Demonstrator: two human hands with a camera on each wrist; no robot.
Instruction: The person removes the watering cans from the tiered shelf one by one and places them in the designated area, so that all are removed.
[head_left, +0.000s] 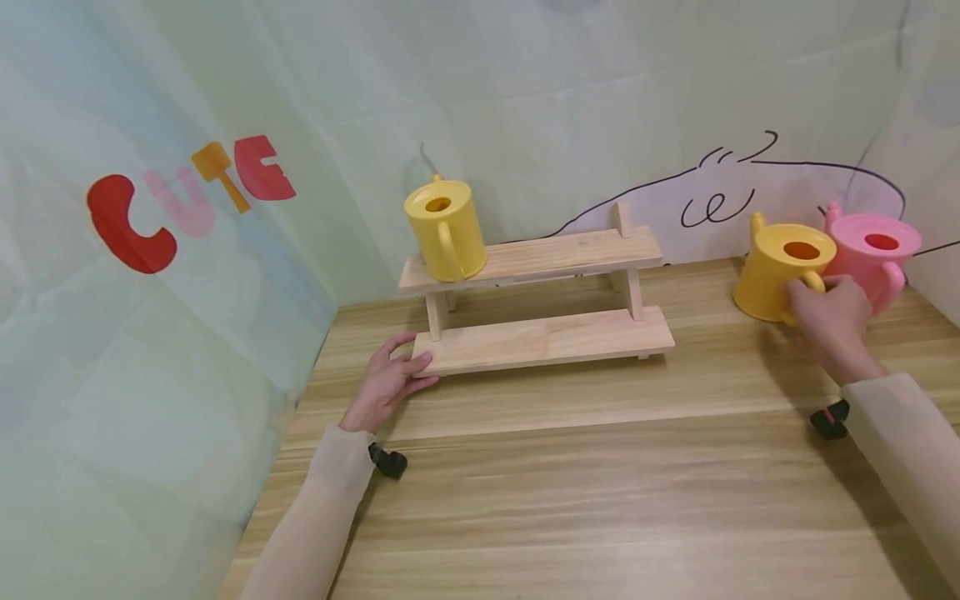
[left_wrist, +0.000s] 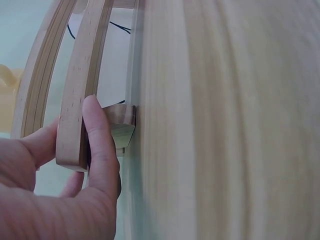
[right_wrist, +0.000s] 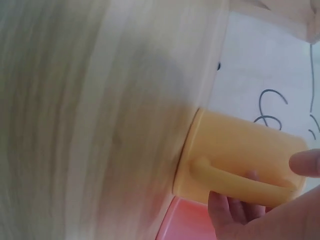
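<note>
A two-tier wooden shelf (head_left: 543, 337) stands at the back of the table. My left hand (head_left: 387, 379) grips the left end of its lower board (left_wrist: 75, 115), thumb on one face and fingers on the other. On the left of the upper tier sits a yellow watering can (head_left: 450, 237), upright. To the right, my right hand (head_left: 832, 317) holds a second yellow watering can (head_left: 772, 275) by its handle (right_wrist: 240, 186), fingers curled behind it. That can is upright, its base at the tabletop. A pink watering can (head_left: 873, 250) stands right beside it, partly hidden behind my hand.
The wood-grain table (head_left: 570, 492) runs toward me in front of the shelf. Behind it hangs a pale cloth backdrop (head_left: 510, 125) with line drawings, and colourful letters (head_left: 135, 225) show on the left side. A dark wrist camera (head_left: 387, 460) sits at my left sleeve.
</note>
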